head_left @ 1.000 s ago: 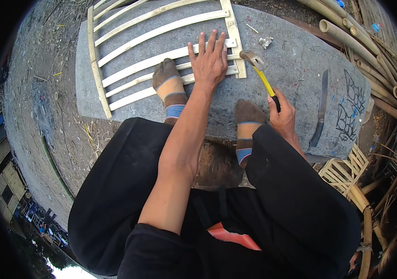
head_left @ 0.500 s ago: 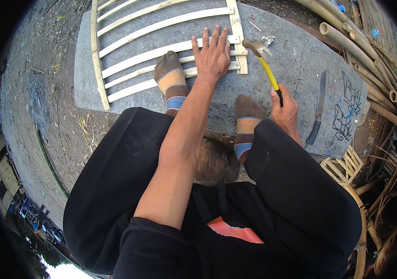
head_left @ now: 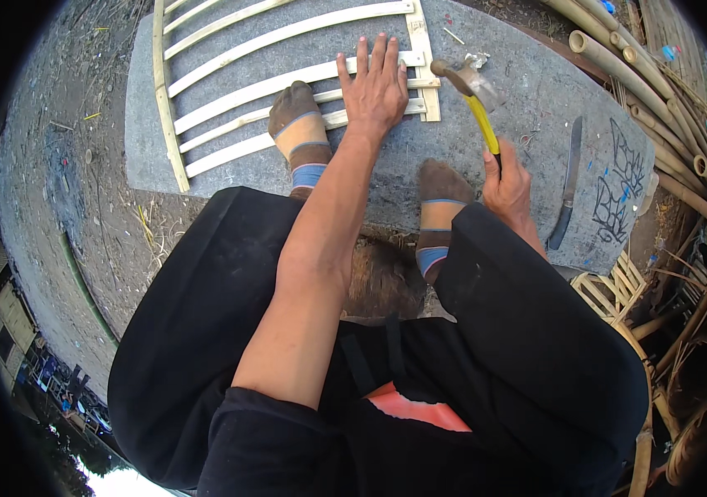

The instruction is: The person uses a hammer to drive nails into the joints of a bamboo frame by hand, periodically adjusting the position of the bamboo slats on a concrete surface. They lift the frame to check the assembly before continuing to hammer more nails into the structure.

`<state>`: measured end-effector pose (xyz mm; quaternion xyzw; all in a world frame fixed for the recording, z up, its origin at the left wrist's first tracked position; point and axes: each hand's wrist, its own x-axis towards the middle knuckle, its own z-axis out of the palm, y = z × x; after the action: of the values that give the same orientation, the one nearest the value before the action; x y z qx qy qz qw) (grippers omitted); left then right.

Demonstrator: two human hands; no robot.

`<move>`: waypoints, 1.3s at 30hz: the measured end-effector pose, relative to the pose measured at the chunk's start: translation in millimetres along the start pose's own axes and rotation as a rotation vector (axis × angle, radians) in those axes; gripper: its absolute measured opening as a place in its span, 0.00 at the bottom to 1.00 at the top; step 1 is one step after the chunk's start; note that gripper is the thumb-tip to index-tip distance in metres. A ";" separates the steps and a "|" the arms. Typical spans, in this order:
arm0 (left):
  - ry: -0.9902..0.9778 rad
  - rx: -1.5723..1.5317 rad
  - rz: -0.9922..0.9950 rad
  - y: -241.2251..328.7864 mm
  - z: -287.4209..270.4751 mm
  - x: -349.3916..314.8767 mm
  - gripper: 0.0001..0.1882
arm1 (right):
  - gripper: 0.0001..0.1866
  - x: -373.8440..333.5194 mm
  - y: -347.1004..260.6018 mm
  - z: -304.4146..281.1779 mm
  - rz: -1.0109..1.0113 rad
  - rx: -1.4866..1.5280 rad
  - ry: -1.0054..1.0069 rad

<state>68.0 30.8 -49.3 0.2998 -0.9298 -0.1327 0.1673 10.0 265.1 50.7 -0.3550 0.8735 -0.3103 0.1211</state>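
While the left hand (head_left: 376, 99) lies palm down across the frame (head_left: 287, 36), fingers spread, the right hand (head_left: 509, 186) grips the hammer (head_left: 483, 124) by its handle. We find the frame on the grey slab (head_left: 531, 99), its nearest slats under the left foot (head_left: 299, 124). A blow wide of the rail (head_left: 418, 37) could catch the left fingers, because they lie so near it; a hard one could split a thin slat end. Should the foot slip, we judge that the frame could skew. The knife (head_left: 570, 178) lies apart from the right hand, yet a wide reach could meet it. We cannot see the slats beneath the palm, and the upper edge cuts off the frame's far end. We cannot tell whether the blurred hammer head touches the rail; any nails are too small to make out.
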 end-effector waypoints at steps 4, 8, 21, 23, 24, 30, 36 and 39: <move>-0.012 -0.008 -0.004 1.3 0.1 -0.4 0.26 | 0.14 -3.4 13.1 11.1 -0.054 -0.123 0.011; -0.011 0.001 -0.012 -3.7 -3.1 -3.1 0.25 | 0.15 -0.1 -3.3 -2.6 -0.065 0.031 0.068; 0.020 0.001 0.001 -0.7 -1.5 -2.2 0.25 | 0.14 5.1 1.3 -5.0 -0.017 0.049 0.027; 0.021 0.004 0.005 1.5 -1.0 -1.6 0.25 | 0.14 -1.8 7.4 -1.7 -0.062 0.033 0.036; 0.026 0.003 0.006 0.7 -0.6 -1.4 0.25 | 0.14 -2.9 11.9 2.5 -0.067 -0.017 0.006; 0.030 -0.002 0.006 -0.6 -0.3 -2.6 0.24 | 0.14 1.7 13.6 4.7 -0.017 0.035 0.009; 0.032 0.008 0.012 1.5 0.0 -3.1 0.24 | 0.14 -1.1 21.4 1.2 -0.113 0.010 0.027; 0.040 0.012 0.017 -1.7 0.4 -1.5 0.24 | 0.13 4.1 31.3 3.3 -0.087 -0.127 -0.047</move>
<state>69.8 30.4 -50.6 0.2953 -0.9296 -0.1197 0.1851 -8.6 278.1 28.5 -0.4066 0.8722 -0.2508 0.1051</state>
